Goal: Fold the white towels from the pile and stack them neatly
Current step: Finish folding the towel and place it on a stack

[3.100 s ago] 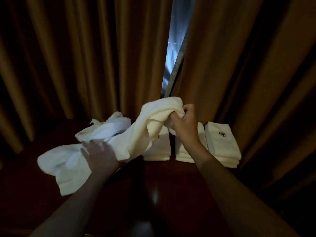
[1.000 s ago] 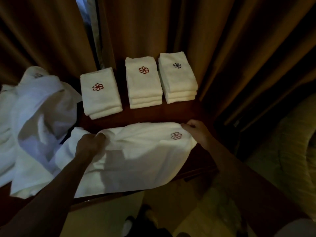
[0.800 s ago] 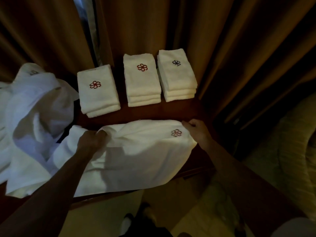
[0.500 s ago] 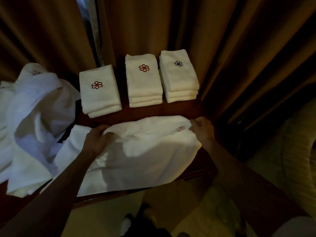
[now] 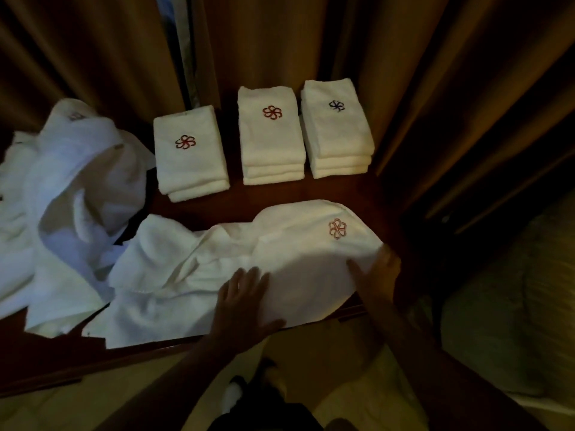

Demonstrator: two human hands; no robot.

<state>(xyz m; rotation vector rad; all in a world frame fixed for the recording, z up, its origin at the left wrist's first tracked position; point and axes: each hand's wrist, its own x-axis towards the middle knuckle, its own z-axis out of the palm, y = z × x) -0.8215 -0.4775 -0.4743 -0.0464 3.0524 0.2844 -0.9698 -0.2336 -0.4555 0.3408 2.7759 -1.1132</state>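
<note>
Both hands lie flat, fingers straight, on the white towel (image 5: 280,265) at the counter (image 5: 280,194) front edge — left hand (image 5: 245,303) on its near middle, right hand (image 5: 378,275) at its right end. Unfolded pile (image 5: 68,197) sits far left; 3 folded stacks (image 5: 270,135) stand behind w/ flower logos — near the curtains (image 5: 280,35).

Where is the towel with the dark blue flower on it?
In the head view, the towel with the dark blue flower tops the rightmost of three folded stacks at the back of the table, by the curtain, beside a red-flower stack.
</note>
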